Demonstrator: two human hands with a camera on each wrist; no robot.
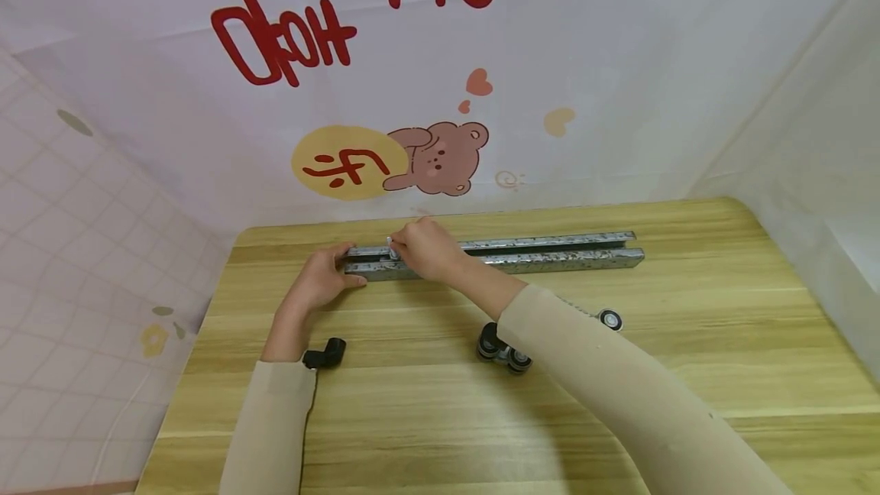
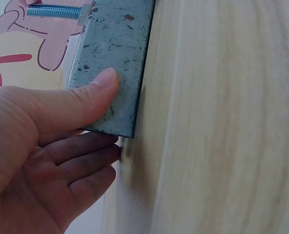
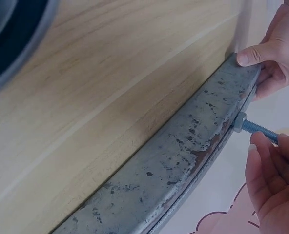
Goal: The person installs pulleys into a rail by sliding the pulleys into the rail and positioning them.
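A speckled grey metal channel rail [image 1: 560, 257] lies along the far part of the table, its slot facing up. My left hand [image 1: 323, 277] grips its left end. In the left wrist view the thumb [image 2: 98, 92] presses on one side wall, and the other fingers are partly hidden behind the end. My right hand [image 1: 429, 249] pinches a threaded bolt [image 3: 261, 130] that stands up out of the slot near the left end. A hex nut [image 3: 239, 122] sits on the bolt at the slot. What lies inside the rail under the nut is hidden.
A roller carriage [image 1: 503, 348] with black wheels lies on the wooden table [image 1: 412, 434], near my right sleeve. Another roller [image 1: 610, 319] shows beyond that forearm, partly covered. A black angled piece [image 1: 326, 354] is beside my left wrist. A printed cloth [image 1: 605, 59] rises behind the table.
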